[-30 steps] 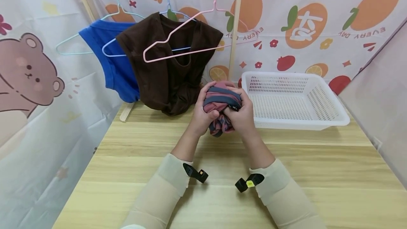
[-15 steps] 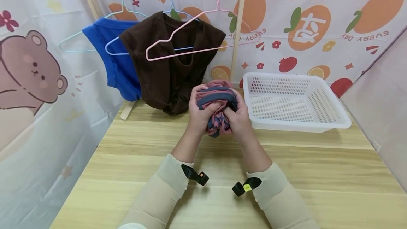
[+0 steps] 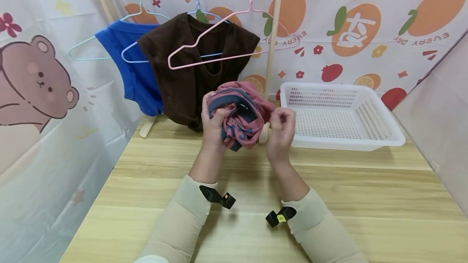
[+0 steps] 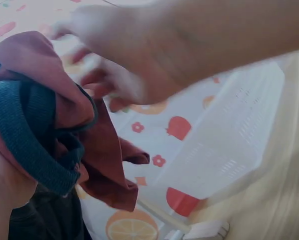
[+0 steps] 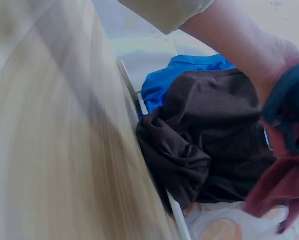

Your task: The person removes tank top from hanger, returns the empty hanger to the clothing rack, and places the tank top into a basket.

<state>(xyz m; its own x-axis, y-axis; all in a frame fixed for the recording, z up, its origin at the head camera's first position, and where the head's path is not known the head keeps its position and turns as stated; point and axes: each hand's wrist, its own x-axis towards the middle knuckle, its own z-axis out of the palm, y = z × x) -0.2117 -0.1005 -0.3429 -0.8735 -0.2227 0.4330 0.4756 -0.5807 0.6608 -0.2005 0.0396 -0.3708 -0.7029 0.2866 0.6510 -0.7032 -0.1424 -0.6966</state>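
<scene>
A bunched pink garment [image 3: 243, 127] with dark blue-grey ribbed bands is held above the table. My left hand [image 3: 213, 127] grips its left side, the thumb pressing into the folds. Just off its right edge is my right hand [image 3: 279, 133], with loosely curled fingers. In the left wrist view the right hand [image 4: 124, 65] is blurred, its fingers spread close beside the garment [image 4: 29, 52]. Loose pink cloth hangs below the grip in both wrist views. A bare pink hanger [image 3: 219, 61] hangs behind and above the hands.
A brown sleeveless top [image 3: 168, 68] and a blue one [image 3: 126, 72] hang on hangers at the back left. A wooden rack post [image 3: 274, 31] stands behind the hands. On the right, a white perforated basket [image 3: 329, 143] sits on the wooden table [image 3: 252, 230].
Both hands were wrapped round the bundle. The right hand has come off to the right, while the left hand and the garment have shifted left and the cloth has loosened.
</scene>
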